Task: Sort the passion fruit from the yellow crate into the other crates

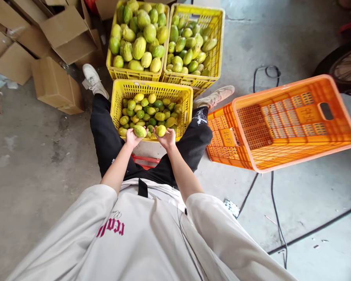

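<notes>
I sit with a yellow crate (116, 102) between my legs, partly filled with small green-yellow fruits. My left hand (132, 137) is closed round one green-yellow fruit (139, 130) at the crate's near edge. My right hand (168, 138) grips another yellow-green fruit (161, 130) beside it. Both hands hover just above the crate's near rim, close together.
Two more yellow crates (111, 70) (220, 47) heaped with larger green fruits stand beyond my feet. Stacked orange crates (280, 121) lie tilted at my right. Cardboard boxes (56, 84) pile at the far left. Black cables (276, 218) run over the concrete floor. A wheel (343, 64) shows at far right.
</notes>
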Demonstrator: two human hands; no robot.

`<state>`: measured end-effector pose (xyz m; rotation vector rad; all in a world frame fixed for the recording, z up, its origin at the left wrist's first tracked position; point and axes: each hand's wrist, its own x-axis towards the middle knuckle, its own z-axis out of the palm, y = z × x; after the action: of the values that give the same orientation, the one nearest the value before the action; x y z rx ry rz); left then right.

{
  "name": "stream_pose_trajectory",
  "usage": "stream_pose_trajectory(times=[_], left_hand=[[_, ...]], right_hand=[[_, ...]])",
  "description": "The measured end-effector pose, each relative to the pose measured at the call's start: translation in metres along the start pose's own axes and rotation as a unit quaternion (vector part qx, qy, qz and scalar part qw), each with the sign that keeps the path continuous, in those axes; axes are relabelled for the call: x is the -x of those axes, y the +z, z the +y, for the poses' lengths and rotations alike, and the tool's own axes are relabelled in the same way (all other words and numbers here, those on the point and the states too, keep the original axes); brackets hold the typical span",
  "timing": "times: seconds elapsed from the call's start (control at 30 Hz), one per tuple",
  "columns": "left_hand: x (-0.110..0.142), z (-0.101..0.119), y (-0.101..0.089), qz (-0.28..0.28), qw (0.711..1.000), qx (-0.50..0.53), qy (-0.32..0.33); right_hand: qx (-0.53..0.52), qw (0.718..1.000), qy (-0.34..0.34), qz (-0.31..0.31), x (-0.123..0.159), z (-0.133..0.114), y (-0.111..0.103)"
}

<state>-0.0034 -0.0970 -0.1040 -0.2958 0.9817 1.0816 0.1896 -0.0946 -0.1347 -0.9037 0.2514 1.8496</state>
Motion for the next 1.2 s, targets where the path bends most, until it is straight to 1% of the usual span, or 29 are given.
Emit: stream_pose_trajectory(times=[0.1,0.17,0.37,0.5,0.6,0.73,0.87,1.0,1.2], left_hand=[[0.001,0.001,0.002,0.0,1.0,-0.004,0.003],[0.0,0.001,0.003,0.011,1.0,-0.011,-0.002],[0.0,0.002,0.002,0.033,0.999,-0.027,-0.011],[0.002,0.001,0.004,0.023,0.998,-0.045,-0.024],[0.002,0.002,0.004,0.009,0.999,-0.024,-0.023],[0.001,0.001,0.001,0.005,1.0,0.021,0.005],[-0.005,0.001,-0.002,0.007,1.0,0.006,0.027],[-0.006,0.002,-0.001,0.026,0.999,-0.022,0.011],[0.003,0.0,0.005,0.041,0.999,-0.031,-0.004]], right_hand=[[0.009,1.0,-0.001,-0.016,-0.001,0.001,0.0],[0.028,0.999,-0.009,-0.019,-0.002,0.001,-0.001],[0.058,0.998,-0.025,0.027,-0.01,0.003,-0.006],[0.075,0.996,-0.023,0.04,-0.012,0.008,-0.006],[0.1,0.994,-0.019,0.033,-0.013,0.011,-0.006],[0.114,0.993,-0.035,0.027,-0.013,0.013,-0.007],[0.085,0.995,-0.03,0.03,-0.009,0.01,-0.003],[0.03,0.999,-0.013,0.007,-0.003,0.005,0.003],[-0.011,0.999,0.036,-0.004,-0.001,0.004,0.005]])
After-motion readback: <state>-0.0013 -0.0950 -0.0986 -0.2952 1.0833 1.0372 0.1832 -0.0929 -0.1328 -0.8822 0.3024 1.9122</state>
